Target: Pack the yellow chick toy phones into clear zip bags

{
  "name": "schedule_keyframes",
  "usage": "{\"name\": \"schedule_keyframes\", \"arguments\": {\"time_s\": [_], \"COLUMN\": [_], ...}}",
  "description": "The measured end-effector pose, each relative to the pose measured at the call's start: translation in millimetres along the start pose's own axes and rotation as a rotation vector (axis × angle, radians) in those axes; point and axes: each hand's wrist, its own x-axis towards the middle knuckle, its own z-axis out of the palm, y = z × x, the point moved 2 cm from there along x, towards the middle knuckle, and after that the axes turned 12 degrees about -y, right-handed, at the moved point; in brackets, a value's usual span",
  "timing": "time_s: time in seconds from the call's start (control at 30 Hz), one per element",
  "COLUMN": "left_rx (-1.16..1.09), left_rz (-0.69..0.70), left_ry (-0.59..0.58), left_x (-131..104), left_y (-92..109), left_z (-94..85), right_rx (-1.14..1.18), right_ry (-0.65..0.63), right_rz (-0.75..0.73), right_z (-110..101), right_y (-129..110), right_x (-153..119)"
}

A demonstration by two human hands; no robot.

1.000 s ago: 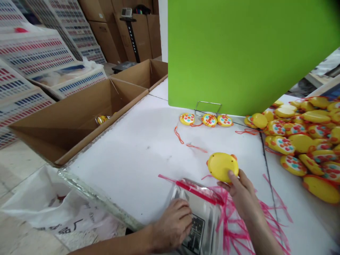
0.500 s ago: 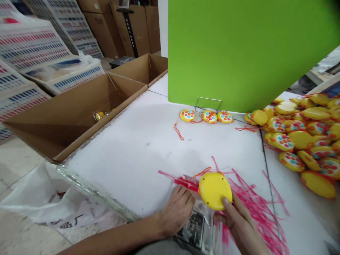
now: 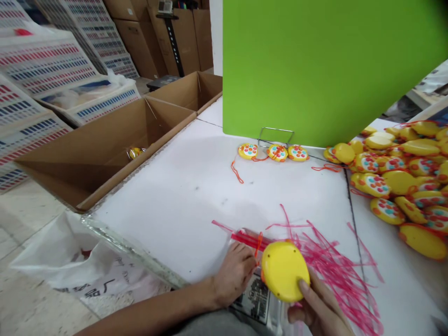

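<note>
My right hand (image 3: 320, 301) grips a yellow oval toy (image 3: 285, 270), thumb across its flat back, which shows small screw holes. An orange cord (image 3: 259, 245) from the toy runs close by the fingertips of my left hand (image 3: 235, 273). Those fingers are curled over a clear plastic bag (image 3: 257, 298) with black print, just below its red strip (image 3: 250, 240). The bag lies at the table's near edge, partly under both hands. The toy is above the bag, outside it. My left fingertips are partly hidden.
Pink plastic strips (image 3: 336, 266) lie in a heap at right. More yellow toys (image 3: 399, 182) are piled at far right; three stand near a green board (image 3: 315, 70) and wire stand (image 3: 276, 128). An open cardboard box (image 3: 105, 144) adjoins the table's left edge, a wrapped toy inside.
My right hand has brought the toy slightly down and toward me. Its orange cord now hangs by my left fingertips instead of stretching over the table. My left hand stays at the bag.
</note>
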Motion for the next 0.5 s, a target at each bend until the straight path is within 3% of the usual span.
{"name": "schedule_keyframes", "arguments": {"time_s": [0.07,0.13,0.27,0.37,0.43,0.5], "left_rx": [0.080,0.164,0.177,0.063,-0.048,-0.210], "left_rz": [0.021,0.065,0.114,0.105,0.015,-0.166], "left_ry": [-0.019,-0.042,0.013,0.124,0.212,0.254], "left_x": [-1.6,-4.7,-13.3,-20.1,-23.3,-23.8], "left_y": [2.9,8.2,18.4,17.6,9.8,-2.0], "left_z": [0.6,-0.6,-14.9,-37.8,-55.1,-67.7], "right_rx": [-0.016,-0.196,-0.803,-1.021,-1.084,-1.128], "right_ry": [0.050,0.099,-0.037,-0.048,-0.014,0.011], "right_rz": [-0.052,-0.145,-0.296,-0.323,-0.316,-0.309], "right_z": [9.6,17.2,22.2,15.5,11.5,9.6], "right_y": [-4.9,-8.8,-8.2,-3.2,-0.7,0.8], "right_x": [11.2,21.7,33.6,32.6,29.6,26.9]}}
